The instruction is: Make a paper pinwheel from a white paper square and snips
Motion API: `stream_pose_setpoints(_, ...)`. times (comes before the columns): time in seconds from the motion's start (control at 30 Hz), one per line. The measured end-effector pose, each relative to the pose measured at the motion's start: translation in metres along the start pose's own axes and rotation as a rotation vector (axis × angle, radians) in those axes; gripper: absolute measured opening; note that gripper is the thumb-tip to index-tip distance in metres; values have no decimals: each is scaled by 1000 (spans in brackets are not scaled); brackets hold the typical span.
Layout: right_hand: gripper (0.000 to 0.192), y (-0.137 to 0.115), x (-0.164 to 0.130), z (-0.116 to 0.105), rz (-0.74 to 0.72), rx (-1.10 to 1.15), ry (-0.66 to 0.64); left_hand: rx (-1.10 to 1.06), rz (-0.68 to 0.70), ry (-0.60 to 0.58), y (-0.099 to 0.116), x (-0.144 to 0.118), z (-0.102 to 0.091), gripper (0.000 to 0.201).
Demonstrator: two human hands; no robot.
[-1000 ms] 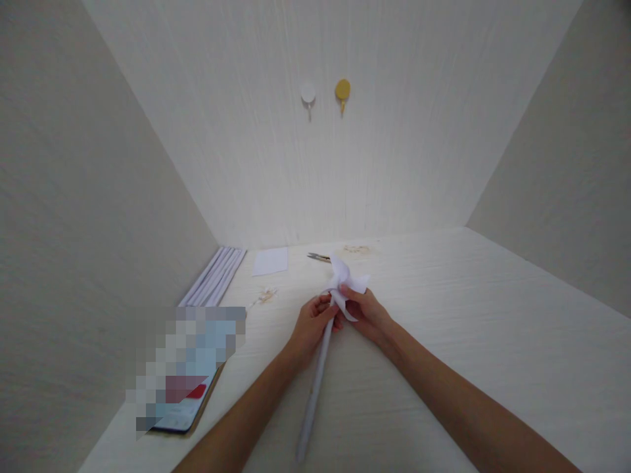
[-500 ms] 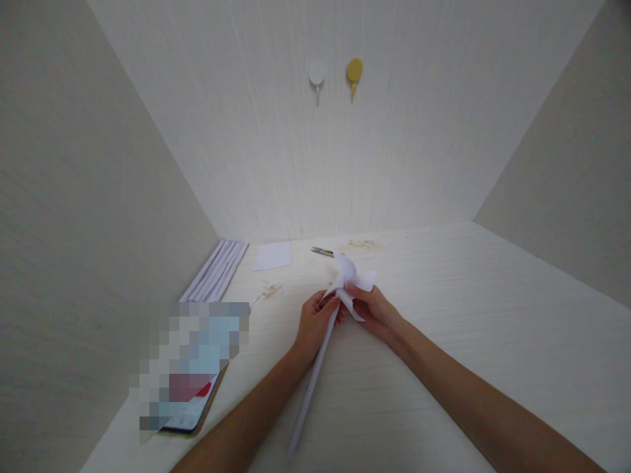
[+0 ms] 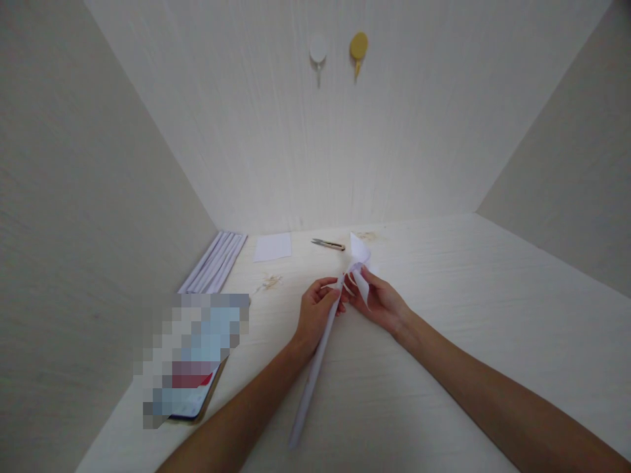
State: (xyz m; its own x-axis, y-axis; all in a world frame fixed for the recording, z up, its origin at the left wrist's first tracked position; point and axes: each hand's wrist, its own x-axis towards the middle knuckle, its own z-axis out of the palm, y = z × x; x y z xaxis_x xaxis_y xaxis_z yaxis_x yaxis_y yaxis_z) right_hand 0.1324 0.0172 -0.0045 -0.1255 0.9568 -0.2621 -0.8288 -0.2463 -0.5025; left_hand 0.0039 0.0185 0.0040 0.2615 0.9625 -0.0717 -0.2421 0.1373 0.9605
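While both hands meet over the pale tabletop (image 3: 493,315), the left hand (image 3: 315,314) is closed around the upper end of a long rolled paper stick (image 3: 309,387), fingers curled over it, and the right hand (image 3: 382,303) pinches the folded paper vanes (image 3: 359,266) at the stick's top between thumb and fingertips. Stick slants down toward the near edge, its lower end free in the air or just above the surface; cannot tell which. Vanes sit just above the knuckles, well short of the back wall. Risks, as judged: thin paper could tear or crease if the pinch tightens or the vanes get twisted against the stick; the soft tube could buckle where the left hand squeezes; the head could slip off if the right grip loosens. Around: small snips (image 3: 328,244) lie on the table just beyond the vanes, near enough to catch a blade of paper; a white paper sheet (image 3: 273,247) to their left; a bundle of rolled paper sticks (image 3: 214,263) against the left wall; a phone (image 3: 194,394), screen blurred, near the left forearm. Two wall hooks, white hook (image 3: 318,50) and yellow hook (image 3: 358,46), sit high up, clear of everything.
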Motion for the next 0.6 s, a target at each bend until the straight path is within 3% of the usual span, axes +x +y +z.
stream_pose_setpoints(0.13,12,-1,-3,3,2,-23,32,-19,-5,29,3,-1,0,31)
stream_pose_setpoints(0.33,16,0,-4,3,98,-106,-71,-44,-3,21,3,-1,-1,33)
stream_pose_setpoints(0.6,15,0,-1,3,102,-136,-145,-80,15,13,-1,1,-1,34)
